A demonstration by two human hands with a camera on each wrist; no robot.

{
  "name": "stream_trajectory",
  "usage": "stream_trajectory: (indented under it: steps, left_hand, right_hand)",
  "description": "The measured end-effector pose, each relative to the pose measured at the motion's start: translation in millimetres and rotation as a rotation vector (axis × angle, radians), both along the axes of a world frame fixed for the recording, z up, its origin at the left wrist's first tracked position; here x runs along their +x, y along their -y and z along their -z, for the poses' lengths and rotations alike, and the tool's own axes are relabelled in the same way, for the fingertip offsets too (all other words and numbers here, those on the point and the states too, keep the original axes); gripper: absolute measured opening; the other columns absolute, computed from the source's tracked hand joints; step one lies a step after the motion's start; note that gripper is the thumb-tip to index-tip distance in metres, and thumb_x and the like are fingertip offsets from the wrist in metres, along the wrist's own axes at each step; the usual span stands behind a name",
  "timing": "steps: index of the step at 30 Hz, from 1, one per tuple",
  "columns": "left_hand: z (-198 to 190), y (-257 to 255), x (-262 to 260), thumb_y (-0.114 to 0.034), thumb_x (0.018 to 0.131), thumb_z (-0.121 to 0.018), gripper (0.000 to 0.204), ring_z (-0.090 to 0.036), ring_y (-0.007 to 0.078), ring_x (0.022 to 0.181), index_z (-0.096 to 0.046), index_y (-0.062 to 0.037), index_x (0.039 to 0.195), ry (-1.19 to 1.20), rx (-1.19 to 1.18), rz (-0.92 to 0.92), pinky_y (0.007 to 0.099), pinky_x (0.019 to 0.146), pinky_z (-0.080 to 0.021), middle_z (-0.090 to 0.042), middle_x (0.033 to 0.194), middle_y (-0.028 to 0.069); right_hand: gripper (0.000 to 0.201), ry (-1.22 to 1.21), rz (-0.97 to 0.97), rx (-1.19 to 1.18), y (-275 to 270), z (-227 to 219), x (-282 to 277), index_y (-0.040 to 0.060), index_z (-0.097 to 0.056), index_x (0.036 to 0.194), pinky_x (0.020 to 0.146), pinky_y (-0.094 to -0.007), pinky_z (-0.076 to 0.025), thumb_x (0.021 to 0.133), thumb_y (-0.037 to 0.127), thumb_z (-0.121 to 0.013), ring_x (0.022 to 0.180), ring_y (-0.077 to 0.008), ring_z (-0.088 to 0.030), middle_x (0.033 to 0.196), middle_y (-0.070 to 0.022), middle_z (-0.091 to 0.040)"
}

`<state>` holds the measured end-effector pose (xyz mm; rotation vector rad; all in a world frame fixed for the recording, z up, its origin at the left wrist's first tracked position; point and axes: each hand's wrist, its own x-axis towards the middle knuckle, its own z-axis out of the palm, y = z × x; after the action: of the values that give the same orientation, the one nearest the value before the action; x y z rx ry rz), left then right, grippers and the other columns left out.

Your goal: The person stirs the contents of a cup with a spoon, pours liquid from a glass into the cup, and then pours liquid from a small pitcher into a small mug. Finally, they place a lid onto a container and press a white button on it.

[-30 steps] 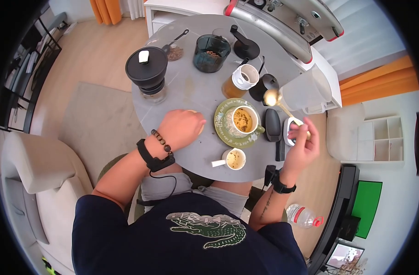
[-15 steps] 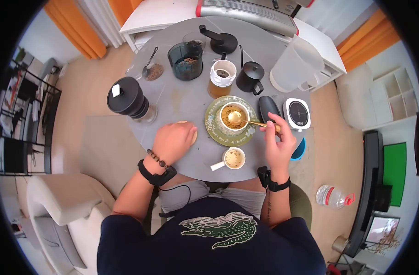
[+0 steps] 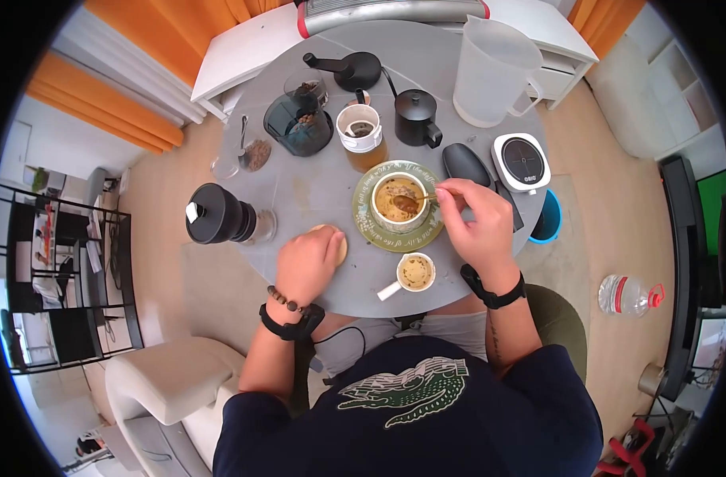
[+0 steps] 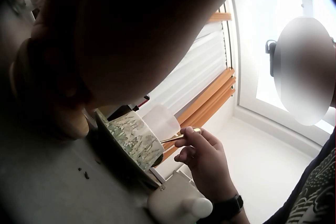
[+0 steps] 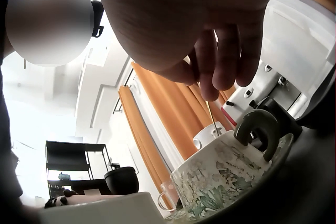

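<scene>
My right hand [image 3: 480, 226] pinches the handle of a gold spoon [image 3: 407, 204] between thumb and fingers, its bowl dipped in the brown drink of a floral cup [image 5: 223, 174]. That cup stands on a green saucer [image 3: 365, 229] with white lettering. To the left, my left hand [image 3: 307, 262] rests on the table, fingers curled over a round, flat beige piece [image 3: 341, 248], mostly hidden beneath them. A small white side-handled cup [image 3: 415, 273] with pale, speckled contents stands between the hands, near the table's front edge.
Behind the saucer stand a glass server with a white dripper [image 3: 359, 127], a black kettle [image 3: 416, 117] and a clear plastic jug [image 3: 494, 75]. A scale [image 3: 521, 163] and black tray [image 3: 465, 164] lie right. A black grinder [image 3: 220, 215] stands left, a dark canister [image 3: 295, 127] farther back.
My right hand has brought the spoon from the air at the right down into the floral cup. The left hand stays over the beige piece. The head view has shifted.
</scene>
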<state>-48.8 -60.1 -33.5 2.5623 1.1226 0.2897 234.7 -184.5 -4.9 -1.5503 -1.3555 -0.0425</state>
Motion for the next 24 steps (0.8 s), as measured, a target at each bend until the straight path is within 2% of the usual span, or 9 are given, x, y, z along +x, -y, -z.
stream_trajectory:
  steps: [2,5,8,13,21,23,24]
  left_hand:
    - [-2.0,-0.7,-0.3,-0.031,0.114,-0.061,0.032,-0.074,0.0467,0.083,-0.074,-0.0077,0.095,-0.015,-0.007,0.0,0.0583,0.075,-0.058,-0.076,0.085,0.0209]
    - [-1.2,-0.6,-0.6,-0.03,0.114,-0.061,0.032,-0.073,0.0472,0.083,-0.074,-0.0062,0.096,-0.027,-0.02,0.02,0.0586,0.076,-0.058,-0.076,0.085,0.0213]
    - [-1.0,0.7,1.1,-0.03,0.113,-0.062,0.033,-0.073,0.0478,0.083,-0.073,-0.005,0.095,0.027,-0.016,0.034,0.0584,0.076,-0.058,-0.075,0.086,0.0221]
    - [2.6,-1.4,-0.4,-0.031,0.115,-0.061,0.036,-0.071,0.0509,0.086,-0.073,-0.0022,0.097,-0.006,-0.076,-0.011,0.058,0.075,-0.055,-0.074,0.088,0.0251]
    - [-3.8,2.2,6.1,-0.032,0.116,-0.06,0.034,-0.07,0.0526,0.087,-0.076,-0.0029,0.109,-0.001,-0.199,-0.067,0.0558,0.074,-0.054,-0.073,0.09,0.0276]
    - [0.4,2.3,3.8,-0.033,0.116,-0.063,0.035,-0.063,0.0386,0.068,-0.074,-0.0003,0.108,0.034,-0.179,-0.087,0.0455,0.067,-0.051,-0.066,0.077,0.0222]
    - [-3.2,2.3,3.8,-0.034,0.115,-0.063,0.035,-0.069,0.0478,0.079,-0.074,-0.0011,0.107,0.003,-0.228,-0.12,0.0507,0.071,-0.053,-0.072,0.085,0.0256]
  right_hand:
    - [0.008,0.026,0.016,-0.005,3.0,3.1,3.2,0.0032,-0.081,0.106,0.061,-0.0327,-0.055,0.101,0.009,-0.081,0.064,-0.0193,-0.072,0.085,-0.009,-0.079]
    - [0.008,-0.056,-0.014,-0.021,7.0,9.2,3.3,0.0031,-0.08,0.106,0.061,-0.033,-0.055,0.1,0.008,-0.082,0.063,-0.0194,-0.071,0.085,-0.0088,-0.079]
    - [0.008,-0.179,-0.064,-0.055,4.8,6.9,-1.3,0.0005,-0.08,0.107,0.066,-0.0315,-0.057,0.099,0.003,-0.082,0.069,-0.0191,-0.075,0.09,-0.0107,-0.082]
    - [0.01,-0.01,0.006,0.084,1.4,4.6,4.4,0.0008,-0.081,0.108,0.064,-0.0322,-0.057,0.098,0.004,-0.083,0.067,-0.02,-0.074,0.092,-0.011,-0.082]
    - [0.009,-0.02,-0.025,0.078,7.6,6.6,1.6,0.0042,-0.081,0.106,0.062,-0.0351,-0.057,0.098,0.009,-0.082,0.066,-0.0228,-0.073,0.093,-0.0081,-0.083]
    - [0.009,-0.095,-0.06,0.105,4.0,11.5,2.2,0.0047,-0.081,0.107,0.064,-0.0362,-0.058,0.1,0.011,-0.081,0.069,-0.0258,-0.075,0.095,-0.0104,-0.083]
    - [0.01,-0.109,-0.074,0.108,3.8,10.8,4.2,0.0048,-0.081,0.108,0.066,-0.0374,-0.059,0.102,0.012,-0.079,0.071,-0.0292,-0.076,0.096,-0.0123,-0.083]
